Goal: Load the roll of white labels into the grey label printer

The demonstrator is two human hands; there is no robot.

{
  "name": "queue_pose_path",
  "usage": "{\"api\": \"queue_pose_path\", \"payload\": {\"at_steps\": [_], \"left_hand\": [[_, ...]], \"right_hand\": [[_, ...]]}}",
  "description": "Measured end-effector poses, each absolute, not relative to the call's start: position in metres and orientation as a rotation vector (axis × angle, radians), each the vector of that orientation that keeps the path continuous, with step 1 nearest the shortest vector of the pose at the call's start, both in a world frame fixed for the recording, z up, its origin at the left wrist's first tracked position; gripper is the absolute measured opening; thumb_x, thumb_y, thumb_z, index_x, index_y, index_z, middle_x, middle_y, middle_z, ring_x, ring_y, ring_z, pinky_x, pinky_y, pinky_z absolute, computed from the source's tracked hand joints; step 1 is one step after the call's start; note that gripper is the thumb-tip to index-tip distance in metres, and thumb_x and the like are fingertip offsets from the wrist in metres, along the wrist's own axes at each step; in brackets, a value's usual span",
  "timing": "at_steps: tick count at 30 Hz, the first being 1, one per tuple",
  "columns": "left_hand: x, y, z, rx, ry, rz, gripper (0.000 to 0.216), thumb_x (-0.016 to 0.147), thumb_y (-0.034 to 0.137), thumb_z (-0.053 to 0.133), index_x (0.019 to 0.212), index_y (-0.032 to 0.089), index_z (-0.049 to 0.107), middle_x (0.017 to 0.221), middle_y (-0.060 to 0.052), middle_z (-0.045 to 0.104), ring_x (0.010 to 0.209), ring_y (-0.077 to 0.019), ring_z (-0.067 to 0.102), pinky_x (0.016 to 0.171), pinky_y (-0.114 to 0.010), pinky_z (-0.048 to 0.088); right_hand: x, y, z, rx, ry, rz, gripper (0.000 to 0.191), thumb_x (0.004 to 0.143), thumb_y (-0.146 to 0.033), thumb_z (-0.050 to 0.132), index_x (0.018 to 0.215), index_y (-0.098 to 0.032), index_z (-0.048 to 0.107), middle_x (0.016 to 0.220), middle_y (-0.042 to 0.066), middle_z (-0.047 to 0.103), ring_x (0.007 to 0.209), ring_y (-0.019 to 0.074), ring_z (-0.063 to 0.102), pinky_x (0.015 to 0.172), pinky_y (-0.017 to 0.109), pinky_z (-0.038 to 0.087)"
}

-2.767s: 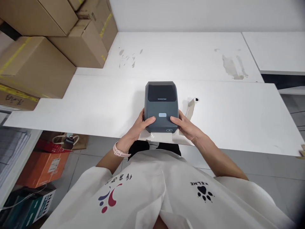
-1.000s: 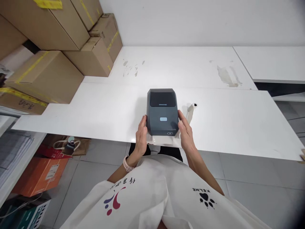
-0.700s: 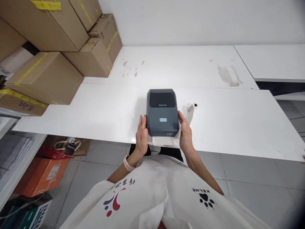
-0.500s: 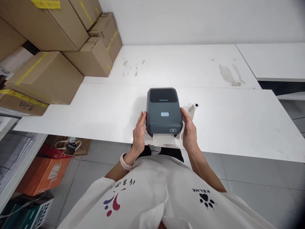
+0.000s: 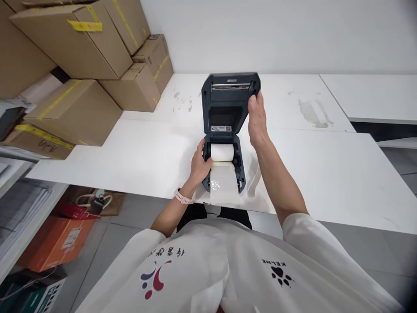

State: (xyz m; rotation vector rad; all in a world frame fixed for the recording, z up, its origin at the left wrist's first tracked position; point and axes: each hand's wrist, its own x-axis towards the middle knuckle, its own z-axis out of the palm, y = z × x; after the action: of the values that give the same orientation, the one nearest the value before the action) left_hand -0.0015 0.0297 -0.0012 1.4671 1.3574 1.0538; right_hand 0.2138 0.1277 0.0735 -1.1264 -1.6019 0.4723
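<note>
A dark grey label printer (image 5: 240, 180) sits at the near edge of the white table (image 5: 137, 152), its lid (image 5: 228, 98) swung up and back. Inside lies a white paper roll (image 5: 222, 152), with a strip of paper (image 5: 224, 184) running out over the front. My right hand (image 5: 257, 117) grips the lid's right edge and holds it up. My left hand (image 5: 200, 165) clasps the left side of the printer's base, thumb by the roll.
Several taped cardboard boxes (image 5: 74, 74) are stacked on the table's far left. A second white table (image 5: 374, 95) stands at the right. Below left are an orange box (image 5: 54, 239), a paper bag (image 5: 97, 202) and shelving. A strip of backing paper (image 5: 256, 182) lies right of the printer.
The printer's lid, closed half a second ago, now stands open. My right hand rose from the printer's side with the lid; my left stayed at the base.
</note>
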Motion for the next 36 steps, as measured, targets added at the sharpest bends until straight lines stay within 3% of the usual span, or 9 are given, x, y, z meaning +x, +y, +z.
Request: {"api": "queue_pose_path", "payload": {"at_steps": [5,9,14,17,20,23,27,31,36], "left_hand": [[-0.001,0.027,0.001,1.428,1.401,1.045,0.083,0.087,0.02,0.062,0.162,0.03,0.028,0.168,-0.011,0.041,0.151,-0.0349,0.044,0.118,-0.052,0.043],[-0.001,0.029,0.0,1.49,1.399,1.052,0.087,0.086,0.016,0.058,0.164,0.03,0.023,0.168,-0.01,0.041,0.151,-0.0335,0.044,0.119,-0.052,0.041],[0.0,0.028,-0.002,1.471,1.415,1.013,0.096,0.088,0.018,0.055,0.168,0.034,0.003,0.172,-0.012,0.032,0.122,-0.0309,0.068,0.11,-0.053,0.049],[0.0,0.028,-0.002,1.442,1.411,1.017,0.098,0.087,0.018,0.055,0.168,0.034,0.001,0.172,-0.012,0.032,0.129,-0.0322,0.065,0.111,-0.053,0.048],[0.001,0.029,-0.004,1.44,1.402,1.06,0.099,0.085,0.015,0.056,0.168,0.031,0.006,0.17,-0.011,0.038,0.149,-0.0334,0.048,0.12,-0.052,0.039],[0.0,0.03,-0.006,1.437,1.365,1.076,0.098,0.084,0.013,0.055,0.168,0.029,0.006,0.17,-0.011,0.037,0.155,-0.0315,0.039,0.123,-0.051,0.036],[0.0,0.029,-0.006,1.41,1.327,1.08,0.095,0.088,0.017,0.056,0.167,0.033,0.006,0.172,-0.009,0.033,0.157,-0.0297,0.037,0.124,-0.049,0.035],[0.001,0.027,-0.004,1.393,1.334,1.071,0.094,0.089,0.016,0.054,0.168,0.03,0.006,0.173,-0.011,0.031,0.157,-0.0299,0.035,0.123,-0.051,0.037],[0.001,0.03,-0.008,1.379,1.344,1.096,0.094,0.086,0.014,0.053,0.167,0.031,0.009,0.171,-0.011,0.034,0.157,-0.0288,0.036,0.124,-0.051,0.037]], "right_hand": [[0.222,0.099,0.087,-1.121,-1.597,0.256,0.064,0.1,-0.064,0.045,0.157,-0.036,0.038,0.158,0.008,0.049,0.153,0.0348,0.04,0.123,0.062,0.035],[0.205,0.062,0.085,-1.212,-2.004,0.337,0.044,0.095,-0.04,0.059,0.137,-0.025,0.057,0.132,0.012,0.069,0.125,0.0324,0.065,0.107,0.053,0.052],[0.172,0.073,0.068,-1.548,-2.687,0.501,0.071,0.085,-0.034,0.07,0.149,-0.016,0.046,0.135,0.021,0.068,0.124,0.042,0.064,0.101,0.054,0.05],[0.164,0.087,0.066,-1.593,-2.812,0.557,0.081,0.077,-0.036,0.076,0.15,-0.012,0.047,0.134,0.024,0.068,0.122,0.0436,0.066,0.101,0.053,0.05],[0.18,0.088,0.078,-1.403,-2.763,0.748,0.087,0.073,-0.039,0.079,0.152,-0.018,0.049,0.143,0.018,0.066,0.128,0.0391,0.064,0.106,0.05,0.05],[0.218,0.078,0.098,-1.045,-2.573,0.995,0.085,0.071,-0.042,0.083,0.15,-0.026,0.054,0.151,0.008,0.062,0.133,0.0332,0.062,0.112,0.046,0.049],[0.282,0.073,0.113,-0.974,-2.168,1.067,0.083,0.061,-0.043,0.093,0.136,-0.025,0.064,0.139,0.009,0.068,0.127,0.0344,0.064,0.105,0.044,0.055],[0.325,0.099,0.089,-1.172,-1.757,1.088,0.086,0.054,-0.038,0.097,0.133,-0.026,0.062,0.136,0.01,0.068,0.117,0.031,0.067,0.093,0.041,0.059],[0.337,0.147,0.034,-1.361,-1.544,1.141,0.095,0.043,-0.035,0.097,0.128,-0.02,0.059,0.126,0.012,0.07,0.106,0.0269,0.069,0.093,0.042,0.058]]}}
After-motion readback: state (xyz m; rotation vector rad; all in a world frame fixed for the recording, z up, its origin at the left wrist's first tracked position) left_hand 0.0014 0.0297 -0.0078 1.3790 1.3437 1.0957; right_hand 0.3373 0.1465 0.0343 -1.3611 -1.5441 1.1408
